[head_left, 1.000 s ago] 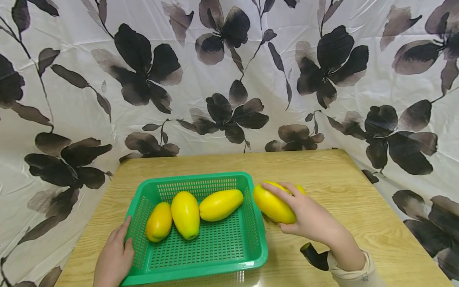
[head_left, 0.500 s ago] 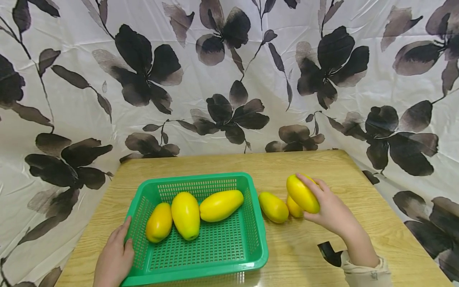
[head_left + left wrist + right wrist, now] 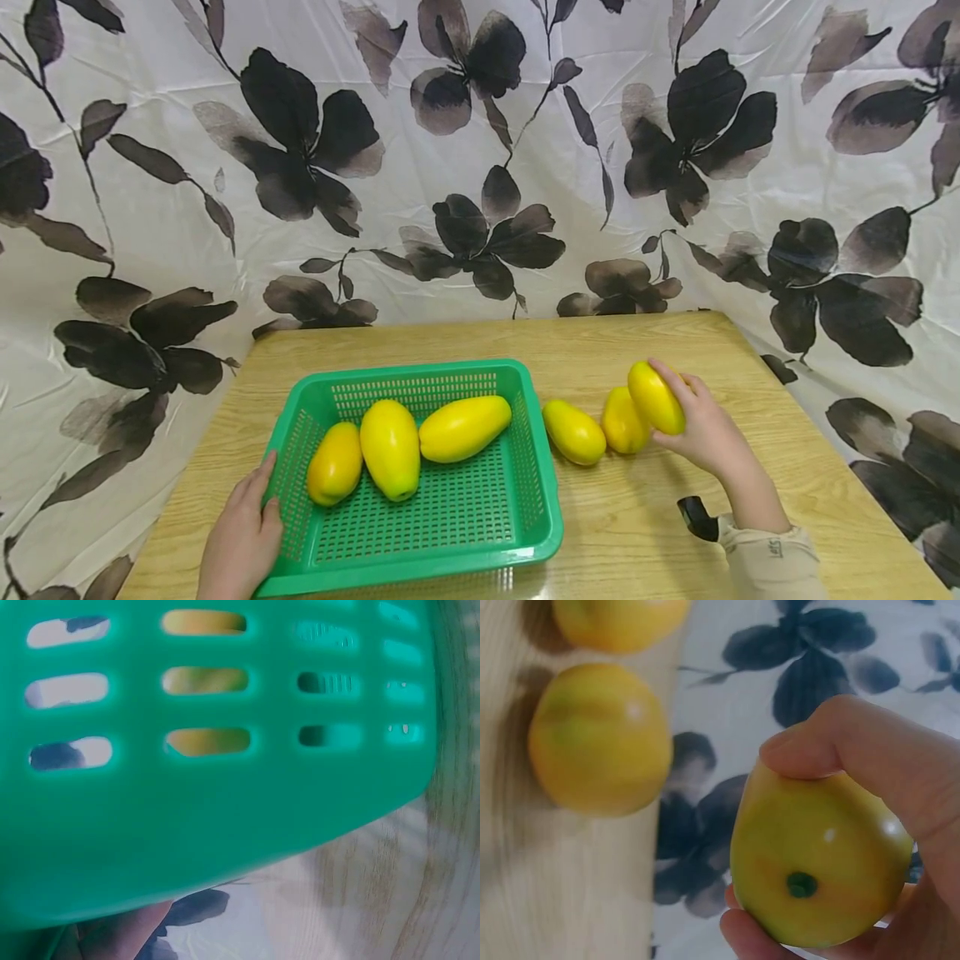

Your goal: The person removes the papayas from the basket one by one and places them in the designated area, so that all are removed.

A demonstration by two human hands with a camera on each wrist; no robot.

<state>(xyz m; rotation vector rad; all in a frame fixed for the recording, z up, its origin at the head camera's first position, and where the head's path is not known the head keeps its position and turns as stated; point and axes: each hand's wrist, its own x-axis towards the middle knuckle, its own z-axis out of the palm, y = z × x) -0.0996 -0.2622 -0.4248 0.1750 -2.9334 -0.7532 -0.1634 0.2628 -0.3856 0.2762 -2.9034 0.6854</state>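
My right hand (image 3: pixel 701 427) grips a yellow papaya (image 3: pixel 656 398), fingers over its top and thumb underneath in the head view. In the right wrist view this papaya (image 3: pixel 817 862) has its green stem end toward the camera. It is held up to the right of two more papayas on the table, a near-left one (image 3: pixel 573 432) and a middle one (image 3: pixel 625 421) that it partly overlaps. My left hand (image 3: pixel 242 529) holds the left rim of a green plastic basket (image 3: pixel 557 500). Three papayas lie inside, a left one (image 3: pixel 334 465), an upright one (image 3: pixel 390 450) and a right one (image 3: pixel 465 428).
The wooden table (image 3: pixel 637 533) carries everything, and its back edge meets a floral cloth (image 3: pixel 480 150) that hangs behind and at both sides. A black piece (image 3: pixel 697 518) sits at the right sleeve cuff (image 3: pixel 768 546). The left wrist view is mostly the basket's slotted wall (image 3: pixel 225 802).
My right hand has carried its papaya to the right, away from the basket, uncovering the two papayas on the table. The left hand and basket have stayed put.
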